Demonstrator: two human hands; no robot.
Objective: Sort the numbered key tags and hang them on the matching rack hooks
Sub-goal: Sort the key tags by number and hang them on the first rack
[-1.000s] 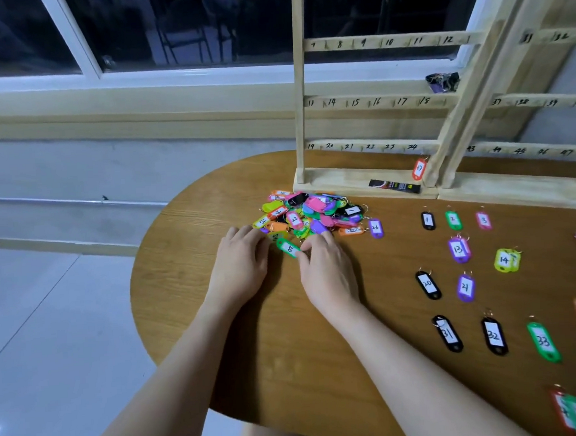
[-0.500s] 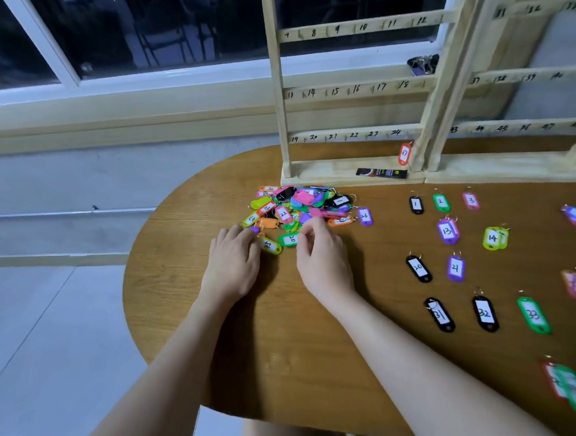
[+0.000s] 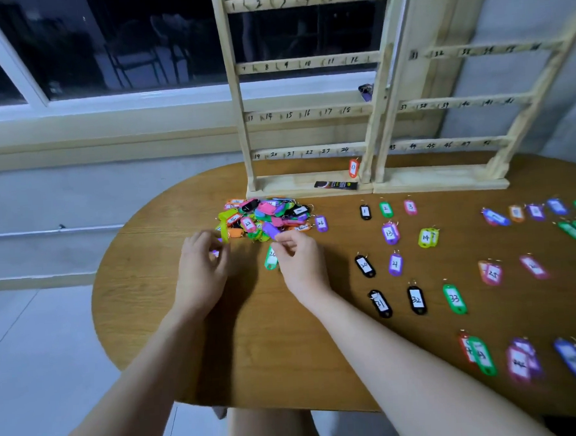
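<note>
Two hands work at the near edge of the pile [image 3: 263,217], left of centre in the frame. Your right hand [image 3: 301,262] pinches a purple tag [image 3: 271,230] between thumb and fingertips, lifting it off the heap, while a green tag [image 3: 271,257] lies on the desk [image 3: 288,352] just under that hand. Your left hand [image 3: 202,268] has its fingers curled close to a yellow-green tag [image 3: 225,228] at the pile's left edge; whether that grip is clenched on it or only touching, I cannot tell.

Risks, as I judge them: the tags are small, smooth plastic lozenges with thin metal rings, heaped and overlapping, so rings may snag and one lift could drag neighbours or scatter them toward the desk's rounded edge. Handwritten paper labels are easy to misread upside down or in this dim light, and a wrong read would put a tag in the wrong sorted row [image 3: 389,235] at centre right. Several sorted tags at the right look doubled up, which could hide a number.

Your rack [image 3: 307,112], at the upper centre, is pale bare wood with numbered rails and fine hooks; almost nothing hangs yet, only a red tag [image 3: 353,167] near its base.
</note>
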